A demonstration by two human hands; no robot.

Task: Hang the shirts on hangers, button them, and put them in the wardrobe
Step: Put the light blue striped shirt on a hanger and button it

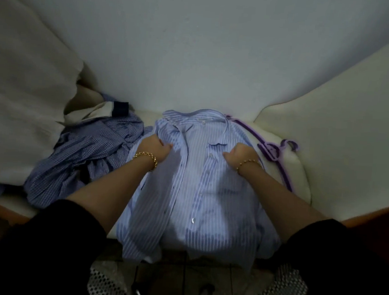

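Light-blue striped shirt (208, 195) spread on a cream sofa (328, 146).
Left hand (155, 147) and right hand (238, 154) each clench its front fabric; purple plastic hangers (272, 151) lie beside.

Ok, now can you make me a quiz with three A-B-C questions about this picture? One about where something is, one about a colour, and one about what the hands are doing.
1. Where are the hangers compared with the striped shirt?
A) to its left
B) on top of its front
C) to its right, on the cushion

2. What colour are the hangers?
A) red
B) purple
C) green

3. What are the hands doing?
A) both grip the striped shirt
B) both hang empty
C) one holds a hanger

Answers:
1 C: they lie past the right hand on the white cushion.
2 B: their plastic is plainly purple.
3 A: the left hand and the right hand both have fingers curled into the fabric.
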